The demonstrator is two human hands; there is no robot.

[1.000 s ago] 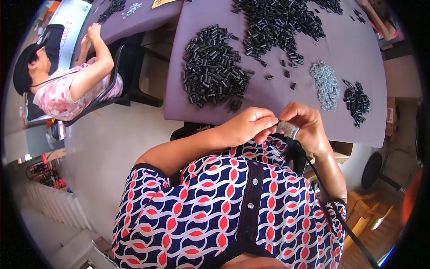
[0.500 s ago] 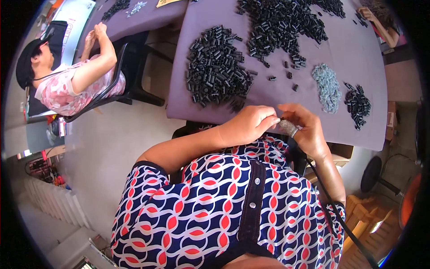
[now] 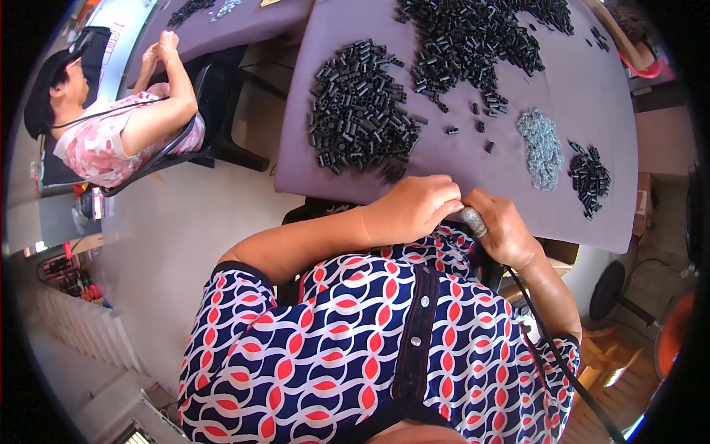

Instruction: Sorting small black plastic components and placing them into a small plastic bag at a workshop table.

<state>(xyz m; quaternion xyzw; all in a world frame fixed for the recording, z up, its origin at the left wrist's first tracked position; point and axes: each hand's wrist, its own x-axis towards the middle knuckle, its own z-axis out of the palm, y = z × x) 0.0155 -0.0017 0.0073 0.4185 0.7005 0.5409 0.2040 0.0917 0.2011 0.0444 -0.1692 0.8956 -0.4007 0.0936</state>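
My left hand (image 3: 414, 209) and my right hand (image 3: 505, 227) meet close to my chest at the near edge of a purple table (image 3: 473, 174). The fingertips of both pinch something small between them; it is hidden by the fingers. My right hand wears a grey wrapped cover on one finger (image 3: 471, 220). Just beyond my hands lies a big pile of small black tubes (image 3: 360, 106).
A larger heap of black parts (image 3: 473, 37) covers the far table. A small grey pile of springs (image 3: 541, 146) and a small black pile (image 3: 589, 175) lie to the right. A seated person (image 3: 118, 122) works at another table on the left. A black cable (image 3: 547, 348) runs down my right side.
My hands have stayed together at the table edge with only small finger shifts. The person on the left has raised both hands slightly.
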